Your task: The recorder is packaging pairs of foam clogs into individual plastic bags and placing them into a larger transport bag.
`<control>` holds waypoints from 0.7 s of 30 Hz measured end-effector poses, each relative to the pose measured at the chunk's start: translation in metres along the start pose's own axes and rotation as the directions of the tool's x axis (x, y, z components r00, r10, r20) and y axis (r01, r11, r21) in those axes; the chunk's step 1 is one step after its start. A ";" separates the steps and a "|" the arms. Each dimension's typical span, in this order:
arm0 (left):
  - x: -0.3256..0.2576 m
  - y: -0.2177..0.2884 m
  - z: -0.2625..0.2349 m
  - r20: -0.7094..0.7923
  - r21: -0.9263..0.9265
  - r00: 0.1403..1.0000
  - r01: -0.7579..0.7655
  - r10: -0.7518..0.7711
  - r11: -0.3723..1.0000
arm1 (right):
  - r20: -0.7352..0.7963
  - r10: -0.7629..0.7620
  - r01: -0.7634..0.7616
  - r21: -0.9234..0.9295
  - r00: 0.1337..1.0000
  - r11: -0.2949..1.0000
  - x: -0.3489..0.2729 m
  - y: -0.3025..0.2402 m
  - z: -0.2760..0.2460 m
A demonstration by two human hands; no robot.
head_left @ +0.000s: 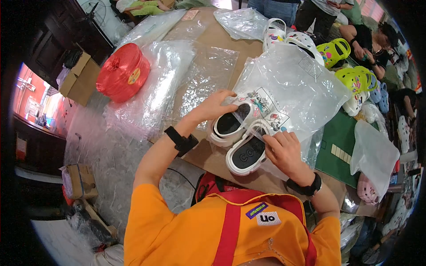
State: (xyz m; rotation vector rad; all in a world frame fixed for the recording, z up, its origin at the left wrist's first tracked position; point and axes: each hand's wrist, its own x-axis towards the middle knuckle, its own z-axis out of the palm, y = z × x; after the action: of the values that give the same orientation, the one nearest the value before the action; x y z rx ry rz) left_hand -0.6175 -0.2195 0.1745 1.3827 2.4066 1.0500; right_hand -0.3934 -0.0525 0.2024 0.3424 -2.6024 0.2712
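Two white clogs (248, 155) with black insoles lie side by side at the near edge of the table (202, 160), heels toward the person, their charm-studded toes under or within the film of a printed clear bag (306, 84). The left hand (214, 106) is at the left clog's side, thumb and forefinger apart near the bag's edge; whether they grip the film, I cannot tell. The right hand (287, 153), fingers curled together, seems clamped on the bag's edge beside the right clog. The clogs look light, probably springy foam that would bear squeezing, best taken by the heel rim or thick sole, since the charms could snag; the film looks thin, slippery and easily creased, best pinched at its lip. Farther left, flat clear sleeves (155, 88) show nothing inside. Beyond them, a brown carton (80, 79) has a black bundle (72, 58) at its top. At the right, a cloudy bag (375, 153) partly covers a pink clog (366, 189).
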 end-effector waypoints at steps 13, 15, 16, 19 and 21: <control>-0.014 -0.037 0.017 0.142 -0.495 0.950 0.311 -0.278 0.811 | -0.016 0.355 -0.354 0.058 0.935 0.933 -0.065 -0.014 -0.014; -0.016 -0.056 0.034 -0.077 -0.490 0.963 0.190 -0.260 0.851 | 0.017 0.557 -0.545 0.234 0.830 0.805 -0.076 -0.017 -0.008; -0.013 -0.050 0.036 -0.064 -0.493 0.966 0.188 -0.251 0.850 | 0.015 0.570 -0.558 0.227 0.822 0.798 -0.078 -0.017 -0.008; -0.013 -0.044 0.039 -0.070 -0.548 0.903 0.320 -0.424 0.773 | 0.282 0.723 -0.736 0.513 0.631 0.442 -0.082 -0.019 -0.003; -0.013 -0.042 0.042 -0.069 -0.535 0.896 0.338 -0.439 0.774 | 0.530 0.662 -0.692 0.722 0.531 -0.022 -0.089 -0.018 0.013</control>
State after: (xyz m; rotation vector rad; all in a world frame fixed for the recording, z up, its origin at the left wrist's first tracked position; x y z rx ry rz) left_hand -0.6195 -0.2234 0.1135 0.5896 2.1470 1.5937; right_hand -0.3187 -0.0556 0.1490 -0.7397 -2.0753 2.1090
